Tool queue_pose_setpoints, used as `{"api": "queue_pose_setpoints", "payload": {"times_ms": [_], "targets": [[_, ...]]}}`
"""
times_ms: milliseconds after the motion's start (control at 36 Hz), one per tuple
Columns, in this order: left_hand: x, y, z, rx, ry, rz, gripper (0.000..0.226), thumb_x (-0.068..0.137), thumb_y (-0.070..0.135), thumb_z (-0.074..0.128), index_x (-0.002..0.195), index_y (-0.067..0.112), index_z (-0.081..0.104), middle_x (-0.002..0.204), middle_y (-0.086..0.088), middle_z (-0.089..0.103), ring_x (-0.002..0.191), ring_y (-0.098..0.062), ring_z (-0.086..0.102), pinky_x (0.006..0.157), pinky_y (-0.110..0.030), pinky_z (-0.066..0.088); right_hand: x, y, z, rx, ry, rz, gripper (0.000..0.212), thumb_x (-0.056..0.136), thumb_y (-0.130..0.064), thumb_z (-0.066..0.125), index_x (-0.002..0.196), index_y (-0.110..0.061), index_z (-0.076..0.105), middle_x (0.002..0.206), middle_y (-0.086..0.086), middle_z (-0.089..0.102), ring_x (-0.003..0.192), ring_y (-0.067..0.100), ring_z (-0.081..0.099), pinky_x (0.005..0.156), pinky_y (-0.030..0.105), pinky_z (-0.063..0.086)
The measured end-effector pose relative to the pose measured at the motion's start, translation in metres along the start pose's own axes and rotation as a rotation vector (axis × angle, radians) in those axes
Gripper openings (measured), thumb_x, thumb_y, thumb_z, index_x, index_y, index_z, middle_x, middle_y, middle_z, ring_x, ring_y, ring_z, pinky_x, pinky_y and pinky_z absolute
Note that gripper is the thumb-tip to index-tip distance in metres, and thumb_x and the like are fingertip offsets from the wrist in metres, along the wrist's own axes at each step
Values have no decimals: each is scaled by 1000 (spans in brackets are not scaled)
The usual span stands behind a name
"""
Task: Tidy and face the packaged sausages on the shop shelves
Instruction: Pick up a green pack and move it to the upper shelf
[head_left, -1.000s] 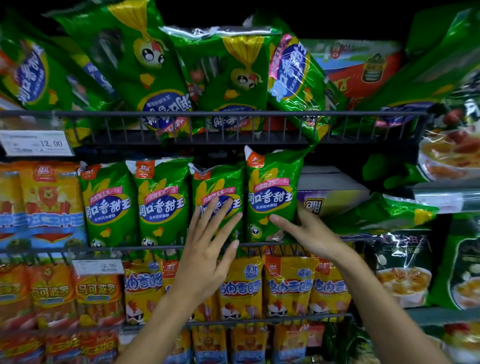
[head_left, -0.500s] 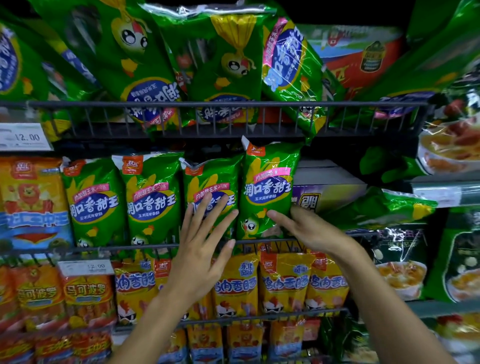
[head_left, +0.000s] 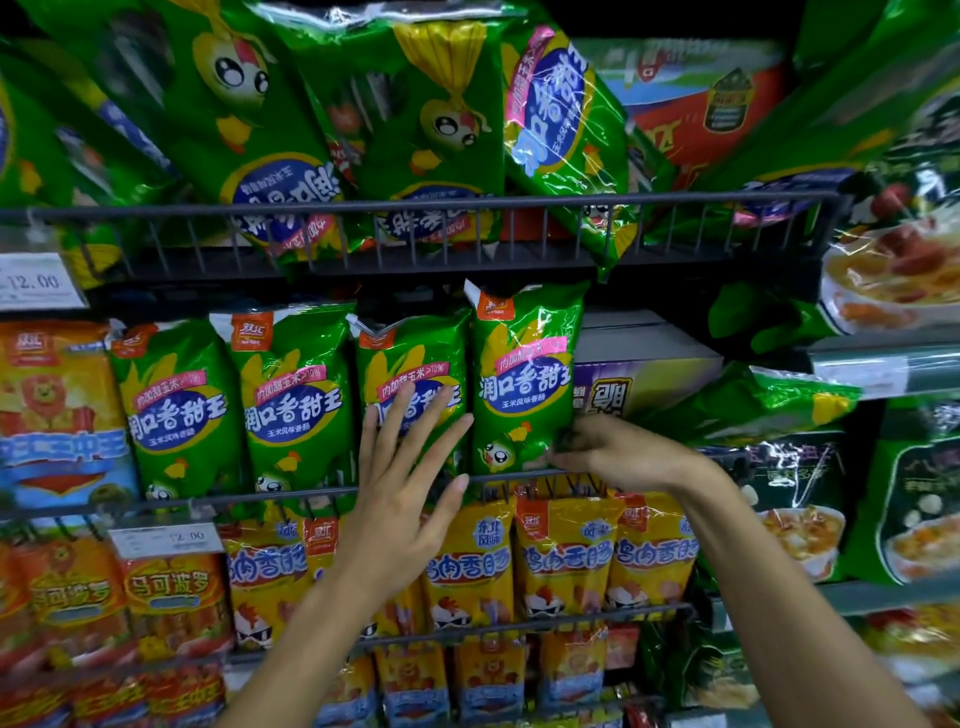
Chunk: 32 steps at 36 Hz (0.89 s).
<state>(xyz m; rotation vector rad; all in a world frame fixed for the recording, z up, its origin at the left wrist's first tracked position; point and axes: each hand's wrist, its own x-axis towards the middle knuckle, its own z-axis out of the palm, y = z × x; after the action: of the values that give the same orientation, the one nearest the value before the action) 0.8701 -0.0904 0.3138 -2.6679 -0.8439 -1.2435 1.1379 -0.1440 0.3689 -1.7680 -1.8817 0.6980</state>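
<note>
My left hand (head_left: 402, 499) is spread flat, fingers straight, fingertips on the third green sausage pack (head_left: 410, 379) of the middle shelf row. My right hand (head_left: 618, 457) has fingers curled, pinching the lower right corner of the fourth green pack (head_left: 524, 374), which stands upright behind the wire shelf rail (head_left: 234, 499). Yellow sausage packs (head_left: 566, 556) hang just below. Price tag (head_left: 36, 283) at far left.

Both bare forearms reach up from the lower edge toward 12 o'clock. The left hand (head_left: 397, 493) is flat, palm forward, its fingers (head_left: 415, 415) straight and spread. The right hand (head_left: 618, 454) points toward 9 o'clock, its fingers (head_left: 563, 457) curled in a pinch.
</note>
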Motion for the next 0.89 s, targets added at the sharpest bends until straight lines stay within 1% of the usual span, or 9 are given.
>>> {"api": "queue_pose_setpoints", "payload": {"times_ms": [56,111,194,306,389,500,556,694,889], "targets": [[0,0,1,15,2,6,56,106,36,48,159,24,34,172,7,13,160,-28,-1,128,-51,-9,-1,-3,-3,-21,-40,43,24,101,-29,62,121,-18,66,115,-3,71,100,3,67,90,28,54],[-1,-1,1,31,4,19,57,106,35,49,159,23,34,172,6,14,160,-29,0,128,-52,-7,-5,-7,-4,22,-27,52,35,98,-40,66,128,-23,65,124,-8,70,111,6,66,102,31,51],[-1,-2,3,81,16,17,58,105,33,53,159,22,34,172,3,15,160,-30,2,128,-56,0,-8,-8,5,166,162,12,50,91,-64,61,123,-26,64,119,-12,71,110,5,66,102,32,50],[3,-1,4,196,17,-41,63,105,37,49,162,24,26,173,-1,7,159,-34,-3,127,-59,3,0,-7,21,251,441,-68,87,80,-91,46,124,-16,59,118,15,71,110,29,68,98,55,53],[13,0,1,267,29,-63,67,105,41,47,164,24,20,173,-1,3,159,-34,-4,126,-61,4,9,0,25,225,417,-77,84,85,-89,42,110,-11,59,105,30,65,97,44,66,85,62,53],[30,-1,-4,328,20,-87,69,107,46,39,165,24,8,173,-3,-6,159,-33,-9,127,-59,3,5,-13,19,171,386,-84,46,97,-65,44,86,-22,53,75,-3,57,72,2,60,75,32,47],[35,-4,-3,354,16,-110,70,108,47,36,165,23,5,173,-4,-8,158,-33,-11,127,-60,3,4,-16,17,101,361,-67,38,103,-51,44,75,-24,40,67,-8,38,60,3,45,67,26,35],[34,-6,0,351,45,-149,68,108,46,36,165,24,5,173,-4,-9,158,-35,-12,127,-59,0,1,-19,16,49,328,-10,52,91,-68,35,81,-19,46,74,0,45,72,15,49,80,45,44],[42,-5,-1,307,64,-206,68,108,47,36,165,26,6,172,-5,-12,156,-39,-19,125,-61,-7,7,-31,25,-15,317,-37,74,93,-75,27,132,-16,52,110,-2,68,117,26,62,97,42,49]]}}
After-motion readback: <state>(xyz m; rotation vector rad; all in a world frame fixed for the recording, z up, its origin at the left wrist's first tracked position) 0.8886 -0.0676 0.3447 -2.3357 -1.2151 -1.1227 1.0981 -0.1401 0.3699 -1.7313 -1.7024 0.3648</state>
